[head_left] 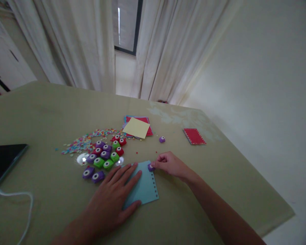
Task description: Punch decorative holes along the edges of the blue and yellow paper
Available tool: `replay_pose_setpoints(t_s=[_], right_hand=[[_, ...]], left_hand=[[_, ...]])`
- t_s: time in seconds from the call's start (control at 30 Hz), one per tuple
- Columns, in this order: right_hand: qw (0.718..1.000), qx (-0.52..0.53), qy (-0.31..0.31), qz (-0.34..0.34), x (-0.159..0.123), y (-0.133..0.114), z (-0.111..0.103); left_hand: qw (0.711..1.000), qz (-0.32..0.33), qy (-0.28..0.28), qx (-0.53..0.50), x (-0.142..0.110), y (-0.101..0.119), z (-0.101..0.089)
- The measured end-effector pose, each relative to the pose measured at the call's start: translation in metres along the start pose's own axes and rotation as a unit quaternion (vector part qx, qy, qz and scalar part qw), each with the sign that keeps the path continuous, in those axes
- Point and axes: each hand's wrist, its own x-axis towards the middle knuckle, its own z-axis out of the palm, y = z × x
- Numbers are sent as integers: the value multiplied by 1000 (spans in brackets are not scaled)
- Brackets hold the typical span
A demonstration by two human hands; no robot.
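Observation:
A light blue square of paper point(144, 187) lies on the table with a row of punched holes down its right edge. My left hand point(117, 192) rests flat on its left part, fingers spread. At the paper's top right corner, my right hand point(169, 165) is closed on a small purple craft punch point(151, 167), thumb on its top. Left of the paper sits a cluster of purple, green and red craft punches point(105, 155), each with a white round button. One more purple punch point(162, 139) stands alone beyond my right hand.
Colourful paper confetti point(84, 142) is scattered behind the punches. A stack of coloured paper squares point(136, 128) lies at the back, and a red sheet with a dotted border point(194, 136) to the right. On the left are a dark tablet point(6, 163) and a white cable point(30, 207).

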Motion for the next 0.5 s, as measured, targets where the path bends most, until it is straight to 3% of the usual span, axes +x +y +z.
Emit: replay_pose_setpoints(t_s=[0.5], right_hand=[[994,-73,-70,38,8,-14,-10]], left_hand=[[998,-28,-32,-37,-3,1,6]])
